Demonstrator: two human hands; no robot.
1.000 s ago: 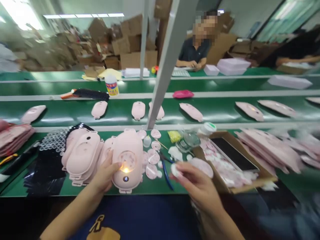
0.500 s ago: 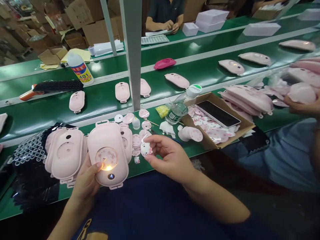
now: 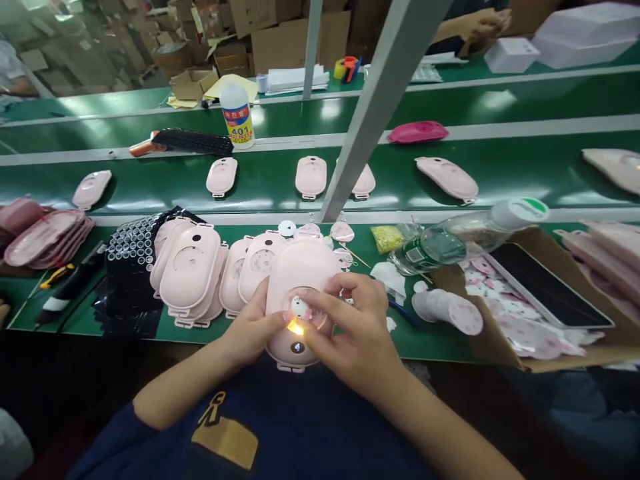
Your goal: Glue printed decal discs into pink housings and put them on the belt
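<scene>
My left hand (image 3: pixel 253 327) is closed around the left edge of a pale pink plastic casing (image 3: pixel 300 263), its thumb beside the round recess. A yellow light glows on the casing above a small dark round display (image 3: pixel 298 347). Between the fingers of my right hand (image 3: pixel 363 327) is a white cat-face badge (image 3: pixel 299 307), held against the recess. The fingers hide part of the recess, so I cannot tell whether the badge sits in it. More pink casings (image 3: pixel 187 270) are stacked just left of my hands. Round pink discs (image 3: pixel 343 232) lie behind the held casing.
A metal post (image 3: pixel 375 113) rises behind my hands. Right of them stand a tilted clear bottle (image 3: pixel 440 243), a stack of discs (image 3: pixel 447 311) and a cardboard box (image 3: pixel 530 363) of badges with a phone (image 3: pixel 547 283). A glue bottle (image 3: pixel 237 117) stands beyond the belt (image 3: pixel 270 183) carrying casings.
My right hand has brought the cat-face badge from beside the casing onto its round recess. The view has turned left, so the bench appears shifted to the right.
</scene>
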